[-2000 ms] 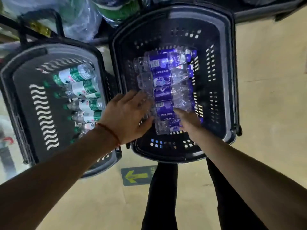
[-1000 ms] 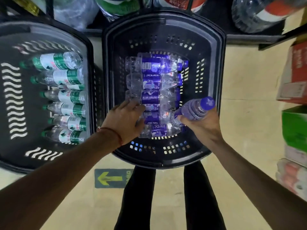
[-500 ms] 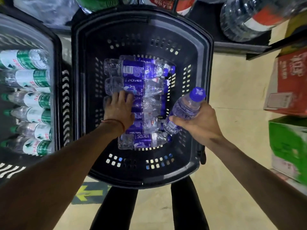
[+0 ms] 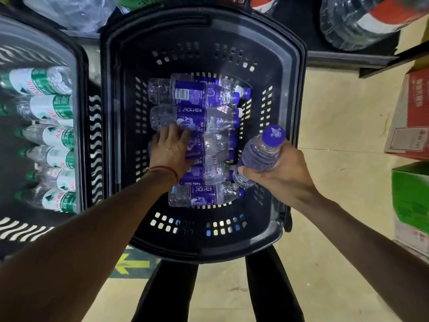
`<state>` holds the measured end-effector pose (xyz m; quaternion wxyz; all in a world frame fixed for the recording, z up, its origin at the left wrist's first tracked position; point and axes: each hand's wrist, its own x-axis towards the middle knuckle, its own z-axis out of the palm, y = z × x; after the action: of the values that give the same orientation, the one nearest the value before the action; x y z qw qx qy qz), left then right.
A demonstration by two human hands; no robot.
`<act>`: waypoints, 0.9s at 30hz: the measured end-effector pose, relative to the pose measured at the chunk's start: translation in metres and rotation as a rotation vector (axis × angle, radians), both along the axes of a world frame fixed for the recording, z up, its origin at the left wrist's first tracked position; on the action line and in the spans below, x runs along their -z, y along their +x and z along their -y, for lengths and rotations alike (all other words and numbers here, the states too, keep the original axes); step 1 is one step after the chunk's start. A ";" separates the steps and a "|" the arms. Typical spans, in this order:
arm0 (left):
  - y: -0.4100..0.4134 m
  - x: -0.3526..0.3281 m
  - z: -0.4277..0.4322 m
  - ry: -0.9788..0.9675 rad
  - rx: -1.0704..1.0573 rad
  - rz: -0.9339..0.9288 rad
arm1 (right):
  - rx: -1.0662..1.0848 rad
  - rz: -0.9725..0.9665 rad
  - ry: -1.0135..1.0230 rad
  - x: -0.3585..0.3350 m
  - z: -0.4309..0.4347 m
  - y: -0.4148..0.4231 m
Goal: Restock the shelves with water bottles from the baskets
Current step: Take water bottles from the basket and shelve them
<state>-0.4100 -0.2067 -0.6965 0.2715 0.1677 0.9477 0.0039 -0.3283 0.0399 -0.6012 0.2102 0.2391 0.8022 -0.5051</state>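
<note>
A black basket (image 4: 290,89) on the floor in front of me holds several clear water bottles with purple labels (image 4: 197,94), lying on their sides. My right hand (image 4: 281,173) grips one purple-capped bottle (image 4: 262,152), lifted above the basket's right side with its cap pointing up. My left hand (image 4: 171,149) reaches down into the basket and lies palm down on the middle bottles, fingers spread over a purple label. A second black basket (image 4: 81,73) on the left holds several green-labelled bottles (image 4: 46,82).
Large water jugs (image 4: 357,19) stand on a low dark shelf (image 4: 348,59) behind the baskets. Red (image 4: 411,117) and green (image 4: 411,201) cartons are stacked at the right. My legs stand just behind the basket, beside a yellow floor arrow (image 4: 132,266).
My right hand lifted a purple bottle out of the basket and now holds it slightly higher. My left hand shifted from the near bottles to the middle ones. The view swung right.
</note>
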 end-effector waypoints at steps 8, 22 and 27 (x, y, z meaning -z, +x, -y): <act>0.014 -0.002 -0.011 0.023 -0.218 0.247 | 0.024 0.007 -0.018 0.000 0.002 0.002; 0.065 -0.168 -0.030 0.644 -0.824 0.359 | 0.135 -0.044 -0.087 -0.102 -0.028 0.010; 0.082 -0.253 -0.047 0.863 -0.899 0.403 | 0.162 -0.099 -0.133 -0.177 -0.049 0.024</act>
<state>-0.3278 -0.1600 -0.4438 0.3240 -0.1548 0.7695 0.5282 -0.3041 0.0887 -0.4240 0.1442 0.2635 0.7545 -0.5836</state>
